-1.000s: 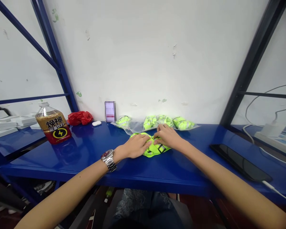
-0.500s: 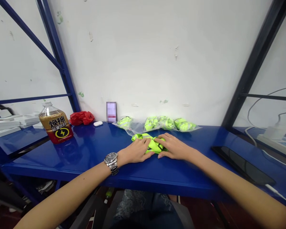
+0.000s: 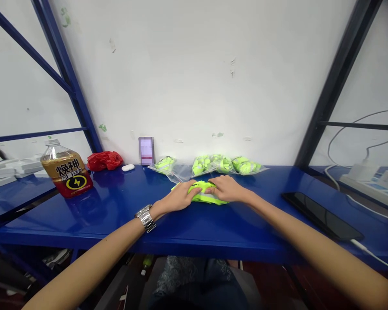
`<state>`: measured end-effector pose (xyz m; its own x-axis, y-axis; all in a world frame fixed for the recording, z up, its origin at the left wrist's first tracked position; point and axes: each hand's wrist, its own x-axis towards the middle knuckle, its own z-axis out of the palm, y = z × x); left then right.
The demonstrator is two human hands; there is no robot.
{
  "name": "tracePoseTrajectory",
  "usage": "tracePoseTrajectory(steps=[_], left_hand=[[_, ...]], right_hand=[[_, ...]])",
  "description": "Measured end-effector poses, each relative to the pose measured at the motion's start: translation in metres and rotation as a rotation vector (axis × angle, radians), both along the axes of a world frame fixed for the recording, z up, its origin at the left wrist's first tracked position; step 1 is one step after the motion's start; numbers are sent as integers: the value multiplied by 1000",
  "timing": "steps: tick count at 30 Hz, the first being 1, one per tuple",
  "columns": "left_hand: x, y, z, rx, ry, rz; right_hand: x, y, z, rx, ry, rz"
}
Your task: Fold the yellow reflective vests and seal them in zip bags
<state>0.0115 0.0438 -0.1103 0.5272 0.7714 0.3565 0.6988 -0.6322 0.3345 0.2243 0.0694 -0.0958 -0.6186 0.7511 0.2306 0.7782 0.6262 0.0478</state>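
Note:
A folded fluorescent yellow-green reflective vest [image 3: 208, 196] with pale grey bands lies on the blue table. My left hand [image 3: 180, 196] grips its left end, thumb laid over the top and a watch on the wrist. At the right end, my right hand [image 3: 228, 188] is closed on the cloth, thumb pointing inward. Both sets of fingertips are partly hidden behind the fabric. Just beyond my hands are clear plastic bags with similar yellow-green cloth inside: one bag [image 3: 165, 164] at left, others [image 3: 213, 164] in the middle, and another [image 3: 245, 165] at right.
A big drink bottle [image 3: 67, 170], a red plastic bag [image 3: 105, 160], a white case [image 3: 128, 167] and a propped phone [image 3: 146, 150] stand at left. A black phone [image 3: 321, 216] on a white cable lies at right, near a power strip [image 3: 370, 183]. Blue table's [image 3: 116, 206] front edge is near me.
The vest has turned over or been folded into a flatter, wider bundle showing a grey band. My hands moved slightly apart, thumbs now on top. The view shifted a little.

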Motion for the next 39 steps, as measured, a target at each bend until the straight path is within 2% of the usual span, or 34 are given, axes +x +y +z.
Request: tracePoseTrajectory(steps=[4,8,12,15,18,21,27,31,34,39], left_hand=[[3,12,0,199,111,109],[6,25,-5,240,221,170],[9,33,-14,345,258,207],[9,35,-19,399,265,77],[8,36,-21,355,229,-31],[6,37,-21,307,198,-40],[-1,36,-17,167,171,-98],[-6,27,-13,23,148,-106],[-8,22,-11,-18,166,-78],[-11,19,-2,-78,89,-168]], right_hand=[[-1,17,2,-243,120,-39],[-5,30,8,-422,173,-97],[-8,32,9,-379,77,-222],[-7,30,3,-230,41,-250],[-7,24,-6,-9,112,-162],[-7,15,-12,103,123,-67],[-8,-2,-21,90,32,100],[-10,2,-26,120,-7,148],[-10,10,-26,128,-35,183],[-11,16,-23,-29,161,208]])
